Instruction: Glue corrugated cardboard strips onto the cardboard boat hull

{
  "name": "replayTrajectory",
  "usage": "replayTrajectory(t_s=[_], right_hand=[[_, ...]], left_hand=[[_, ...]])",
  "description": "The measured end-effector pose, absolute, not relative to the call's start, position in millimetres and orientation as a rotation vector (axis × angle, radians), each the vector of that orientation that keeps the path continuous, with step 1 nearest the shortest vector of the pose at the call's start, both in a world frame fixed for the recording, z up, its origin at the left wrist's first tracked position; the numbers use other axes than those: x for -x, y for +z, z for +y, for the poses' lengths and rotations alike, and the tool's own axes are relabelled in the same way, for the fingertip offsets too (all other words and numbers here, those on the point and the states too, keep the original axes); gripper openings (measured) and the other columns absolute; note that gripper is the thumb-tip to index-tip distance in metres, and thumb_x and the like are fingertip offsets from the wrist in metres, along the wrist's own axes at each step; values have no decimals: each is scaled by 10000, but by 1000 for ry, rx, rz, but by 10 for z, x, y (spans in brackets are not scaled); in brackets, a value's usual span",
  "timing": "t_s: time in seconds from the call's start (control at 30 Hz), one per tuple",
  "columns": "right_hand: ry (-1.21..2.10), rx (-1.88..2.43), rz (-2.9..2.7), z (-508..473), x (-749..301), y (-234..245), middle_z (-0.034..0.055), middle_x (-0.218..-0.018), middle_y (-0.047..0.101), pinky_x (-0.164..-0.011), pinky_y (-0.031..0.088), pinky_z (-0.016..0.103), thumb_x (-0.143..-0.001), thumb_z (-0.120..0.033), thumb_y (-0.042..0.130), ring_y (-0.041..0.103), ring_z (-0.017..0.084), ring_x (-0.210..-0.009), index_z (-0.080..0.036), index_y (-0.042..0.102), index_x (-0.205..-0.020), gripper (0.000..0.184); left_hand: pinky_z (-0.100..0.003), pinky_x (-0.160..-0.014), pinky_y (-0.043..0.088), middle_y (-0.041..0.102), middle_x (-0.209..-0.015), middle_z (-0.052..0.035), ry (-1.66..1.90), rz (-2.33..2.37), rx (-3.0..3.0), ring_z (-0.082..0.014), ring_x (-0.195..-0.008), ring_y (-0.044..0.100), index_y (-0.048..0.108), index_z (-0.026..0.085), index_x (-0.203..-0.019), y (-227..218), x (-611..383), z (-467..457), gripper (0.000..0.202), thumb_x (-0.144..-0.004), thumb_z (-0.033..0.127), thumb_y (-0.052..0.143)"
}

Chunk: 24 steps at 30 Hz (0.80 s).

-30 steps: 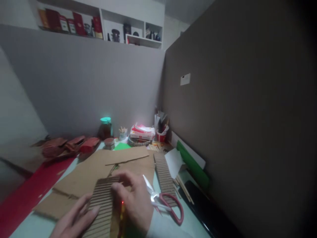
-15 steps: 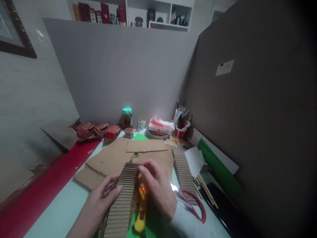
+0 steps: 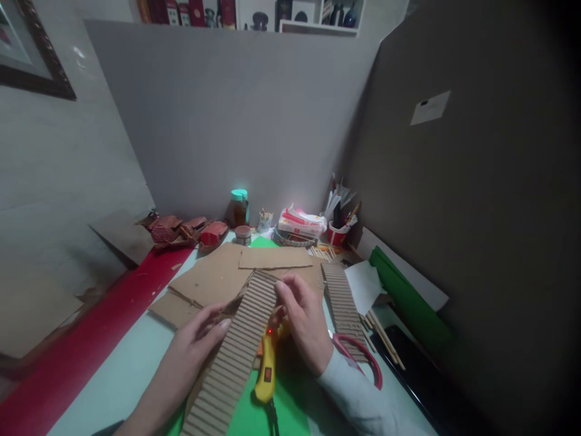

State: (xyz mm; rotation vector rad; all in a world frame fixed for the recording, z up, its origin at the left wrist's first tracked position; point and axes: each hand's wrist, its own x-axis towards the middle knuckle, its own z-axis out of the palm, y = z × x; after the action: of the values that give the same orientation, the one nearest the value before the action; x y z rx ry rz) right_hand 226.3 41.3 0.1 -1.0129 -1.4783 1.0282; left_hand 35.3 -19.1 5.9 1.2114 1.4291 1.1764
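A long strip of ribbed corrugated cardboard (image 3: 236, 357) runs from the near edge up toward the middle of the table. My left hand (image 3: 200, 333) lies on its left side, fingers stretched and pressing it. My right hand (image 3: 304, 318) pinches the strip's upper right edge, fingers closed on it. A yellow glue gun (image 3: 267, 372) with a red light lies just right of the strip, under my right hand, on green paper (image 3: 267, 418).
Flat brown cardboard sheets (image 3: 213, 278) lie behind. A second ribbed strip (image 3: 340, 297), red-handled scissors (image 3: 358, 357), wooden sticks (image 3: 381, 339) and a green roll (image 3: 408, 303) sit to the right. A jar (image 3: 238, 209), cup of pens (image 3: 338, 230) and red scraps (image 3: 186, 230) line the back partition.
The view has swung left and down. The ribbed strip now lies more slanted, and my right hand has moved up to pinch its upper edge. The glue gun has come into view.
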Motion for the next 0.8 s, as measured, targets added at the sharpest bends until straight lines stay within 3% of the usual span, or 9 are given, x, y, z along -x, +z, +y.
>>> replayTrajectory(t_s=[0.23,0.43,0.63,0.8], right_hand=[[1009,1064,-1524,411,-2255,16,-8,-700,587,-601,403,257,-950,-378,522,560,150,-657,-199,569,-841,215],[1167,979,-1502,354,-2224,38,-31,-635,581,-540,424,238,-961,-405,494,575,125,-538,-200,550,-882,226],[1304,853,-1496,331,-2183,88,-56,-566,570,-488,414,206,-964,-402,489,575,106,-464,-198,535,-914,215],[1343,760,-1569,276,-2052,246,-44,-639,586,-437,427,199,-955,-401,481,580,106,-458,-202,529,-953,205]], left_hand=[[-359,-950,465,722,-1180,-92,1163,1566,-1304,-305,-1118,629,685,215,-1124,49,-314,-202,385,-845,469,606],[-351,-932,474,678,-1246,-90,1240,1695,-1326,-320,-1174,596,642,236,-1143,89,-331,-249,433,-850,544,561],[-345,-992,335,570,-1226,-59,1387,1759,-1486,-274,-1194,491,609,274,-1091,160,-358,-379,303,-900,495,530],[-293,-790,512,671,-980,-16,1338,1577,-1312,-252,-940,631,634,276,-1011,168,-382,-441,366,-780,556,678]])
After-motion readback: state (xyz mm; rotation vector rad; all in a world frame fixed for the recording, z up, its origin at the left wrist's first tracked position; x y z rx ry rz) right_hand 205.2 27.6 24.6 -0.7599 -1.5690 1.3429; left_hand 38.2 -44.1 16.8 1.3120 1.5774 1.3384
